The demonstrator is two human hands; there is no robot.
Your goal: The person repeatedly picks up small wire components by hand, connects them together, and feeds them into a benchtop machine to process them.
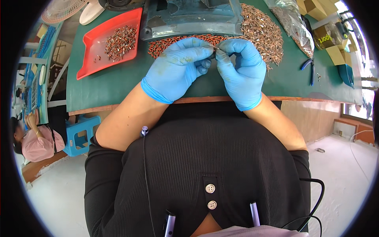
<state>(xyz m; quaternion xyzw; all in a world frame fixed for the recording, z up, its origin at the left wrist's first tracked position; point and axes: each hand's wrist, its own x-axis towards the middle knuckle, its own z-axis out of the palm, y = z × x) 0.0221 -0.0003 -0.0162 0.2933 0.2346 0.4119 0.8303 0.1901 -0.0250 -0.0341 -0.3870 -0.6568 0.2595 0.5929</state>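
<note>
Both my hands wear blue gloves with dark smudges on the fingers. They meet above the near part of the green table, with the fingertips almost touching. My left hand (170, 68) is closed in a pinch of thumb and forefinger. My right hand (244, 70) pinches from the other side. Between the fingertips something tiny, thin and dark shows, too small to name. Just beyond the hands lies a band of small orange-and-black pieces (157, 46), partly hidden by the gloves. A large heap of small copper-coloured metal pieces (263, 31) spreads beyond my right hand.
A red tray (89, 59) holding small metal parts stands left on the green table (284, 85). Behind the hands is a worn grey-blue plastic bin (191, 25). Blue-handled pliers (312, 73), a clear bag (290, 17) and cardboard boxes (337, 55) lie right. Another person (41, 142) works far left.
</note>
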